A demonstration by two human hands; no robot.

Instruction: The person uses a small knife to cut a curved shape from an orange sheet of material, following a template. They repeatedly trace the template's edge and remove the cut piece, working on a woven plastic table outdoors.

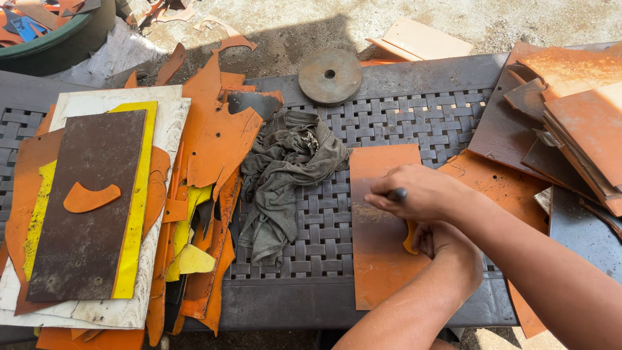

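Note:
An orange sheet (382, 259) lies flat on the dark woven table (402, 116). My right hand (421, 191) reaches in from the right and grips a dark pen (396, 194), its tip down on the sheet. Just below it, my left hand (447, 249) presses a small orange-yellow cut-out piece (411, 238) against the sheet's right edge. The right hand partly hides the left hand's fingers.
A crumpled grey rag (285, 168) lies left of the sheet. A rusty round disc (330, 76) sits at the table's far edge. Orange, yellow and brown sheets and offcuts (91, 207) pile up on the left. More rusty-orange sheets (576, 123) are stacked on the right.

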